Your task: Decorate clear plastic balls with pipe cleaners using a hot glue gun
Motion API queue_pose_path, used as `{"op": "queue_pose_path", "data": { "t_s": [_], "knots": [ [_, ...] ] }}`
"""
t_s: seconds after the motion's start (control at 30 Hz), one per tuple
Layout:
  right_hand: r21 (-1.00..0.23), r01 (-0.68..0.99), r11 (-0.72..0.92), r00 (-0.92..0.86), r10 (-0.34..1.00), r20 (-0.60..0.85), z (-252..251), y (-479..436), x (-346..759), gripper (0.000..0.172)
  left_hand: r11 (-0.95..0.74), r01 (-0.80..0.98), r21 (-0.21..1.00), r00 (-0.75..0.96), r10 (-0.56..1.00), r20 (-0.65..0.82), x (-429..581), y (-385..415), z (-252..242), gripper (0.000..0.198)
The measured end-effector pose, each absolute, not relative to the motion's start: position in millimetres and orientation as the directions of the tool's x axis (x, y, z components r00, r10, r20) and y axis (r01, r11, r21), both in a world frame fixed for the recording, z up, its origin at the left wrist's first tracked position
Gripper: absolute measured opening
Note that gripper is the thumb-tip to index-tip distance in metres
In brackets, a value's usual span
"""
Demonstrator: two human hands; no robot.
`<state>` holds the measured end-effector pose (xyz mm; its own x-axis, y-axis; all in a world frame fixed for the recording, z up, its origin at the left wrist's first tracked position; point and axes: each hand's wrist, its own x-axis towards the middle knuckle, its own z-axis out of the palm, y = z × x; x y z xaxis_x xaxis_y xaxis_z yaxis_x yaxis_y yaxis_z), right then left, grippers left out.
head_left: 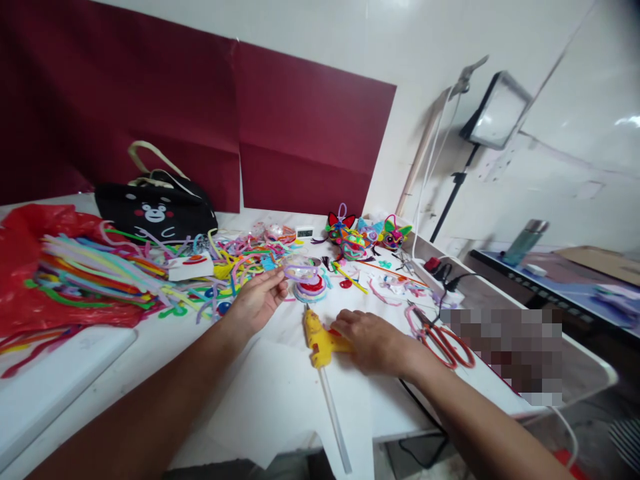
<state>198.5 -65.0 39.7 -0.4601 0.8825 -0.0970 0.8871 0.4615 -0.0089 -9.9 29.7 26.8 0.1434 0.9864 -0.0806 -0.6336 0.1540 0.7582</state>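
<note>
My left hand (261, 297) pinches a lavender pipe-cleaner loop (301, 274) between thumb and fingers, above a coiled disc (311, 289) of red, lilac and pale blue. My right hand (373, 341) is closed round the handle of a yellow hot glue gun (316, 337). The gun's nozzle points away from me, towards the disc, and a long clear glue stick (335, 420) sticks out of its back end. Part of the handle is hidden under my fingers. Beneath the gun lies a white sheet of paper (265, 393).
Loose pipe cleaners (95, 267) spill from a red plastic bag (20, 267) on the left. A black bag (155, 210) stands behind. Finished colourful animal heads (353, 243) sit at the back. Orange-handled scissors (445, 343) lie right, beside a white tray (575, 353).
</note>
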Motion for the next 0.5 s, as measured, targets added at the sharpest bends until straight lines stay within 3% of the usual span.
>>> {"op": "queue_pose_path", "data": {
  "t_s": [0.17, 0.37, 0.5],
  "knots": [
    [0.033, 0.898, 0.439, -0.434, 0.896, -0.090, 24, -63, 191, 0.054, 0.160, -0.629, 0.761, 0.146, 0.986, -0.086, -10, 29, 28, 0.023],
    [0.036, 0.883, 0.469, -0.468, 0.883, -0.021, 15, -59, 182, 0.033, 0.141, -0.602, 0.786, 0.116, 0.989, -0.088, -12, 33, 25, 0.017],
    [0.017, 0.881, 0.473, -0.473, 0.881, 0.019, 9, -56, 182, 0.034, 0.118, -0.588, 0.800, 0.085, 0.993, -0.084, -13, 37, 20, 0.013]
  ]
}}
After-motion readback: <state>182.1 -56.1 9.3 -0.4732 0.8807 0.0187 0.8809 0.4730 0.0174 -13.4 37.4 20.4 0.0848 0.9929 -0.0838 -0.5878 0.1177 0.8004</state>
